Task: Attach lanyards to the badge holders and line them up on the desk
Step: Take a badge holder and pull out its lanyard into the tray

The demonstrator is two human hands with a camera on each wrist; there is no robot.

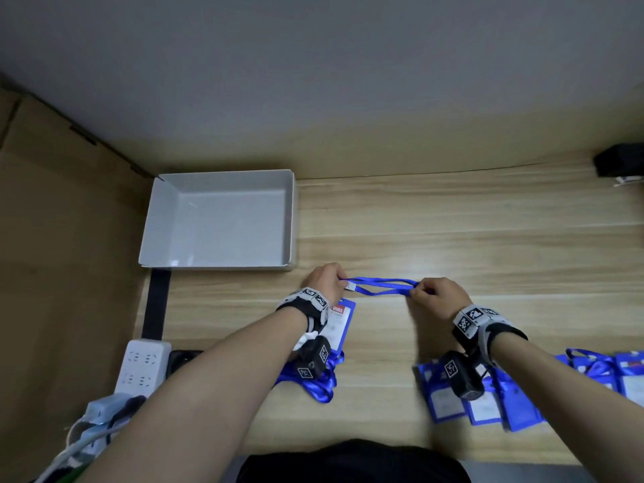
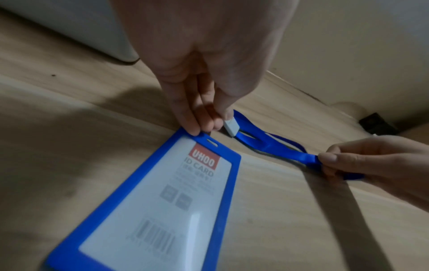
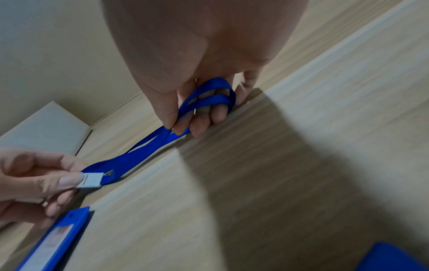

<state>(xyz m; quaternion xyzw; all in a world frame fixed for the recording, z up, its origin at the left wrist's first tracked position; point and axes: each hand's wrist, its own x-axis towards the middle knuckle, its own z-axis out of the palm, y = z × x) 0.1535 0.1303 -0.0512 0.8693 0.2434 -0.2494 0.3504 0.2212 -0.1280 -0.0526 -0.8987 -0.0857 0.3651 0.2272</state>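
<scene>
A blue lanyard (image 1: 381, 286) stretches between my two hands just above the wooden desk. My left hand (image 1: 329, 278) pinches its white clip end (image 2: 231, 127), with other fingertips touching the top of a blue badge holder (image 2: 162, 198) that lies flat under my wrist. My right hand (image 1: 434, 296) pinches the folded loop end of the lanyard (image 3: 204, 102), strap wound round its fingers. In the right wrist view the clip (image 3: 90, 180) sits against my left thumb, and the badge holder (image 3: 55, 240) lies below it.
A pale tray (image 1: 223, 176) stands at the back left. More blue lanyards (image 1: 319, 381) lie under my left forearm. Several blue badge holders (image 1: 488, 402) with lanyards lie in a row at the front right. A power strip (image 1: 143, 366) sits at the left edge, a black object (image 1: 620, 163) far right.
</scene>
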